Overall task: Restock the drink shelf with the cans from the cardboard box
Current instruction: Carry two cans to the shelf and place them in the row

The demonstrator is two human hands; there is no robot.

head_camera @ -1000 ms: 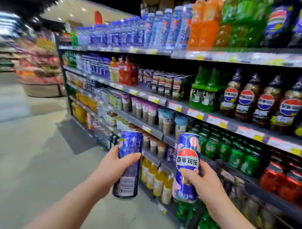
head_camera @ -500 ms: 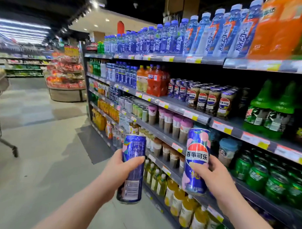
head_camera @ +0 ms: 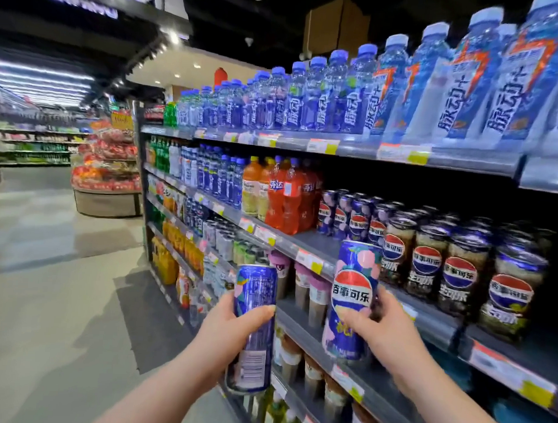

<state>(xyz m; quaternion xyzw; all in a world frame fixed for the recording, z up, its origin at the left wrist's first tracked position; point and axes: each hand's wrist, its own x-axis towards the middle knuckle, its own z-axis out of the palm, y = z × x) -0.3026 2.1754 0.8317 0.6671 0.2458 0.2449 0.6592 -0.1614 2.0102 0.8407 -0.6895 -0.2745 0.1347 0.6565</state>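
Note:
My left hand (head_camera: 227,331) grips a tall blue can (head_camera: 255,311), upright, with its printed back facing me. My right hand (head_camera: 382,333) grips a second tall blue and pink can (head_camera: 352,296) with a red, white and blue logo. Both cans are held in front of the drink shelf (head_camera: 314,244), below the row of matching blue cans (head_camera: 350,215) and darker logo cans (head_camera: 456,265). A bare stretch of shelf lies in front of the blue cans. The cardboard box is not in view.
Blue bottles (head_camera: 354,97) fill the top shelf. Orange and red bottles (head_camera: 281,195) stand left of the cans. Cup drinks (head_camera: 312,294) sit on the shelf under my hands. A round display stand (head_camera: 106,177) stands at the aisle's far end, with grey floor (head_camera: 47,298) to my left.
My view has tilted up and closer to the shelf. Both hands have risen with their cans toward the can shelf, the right one higher.

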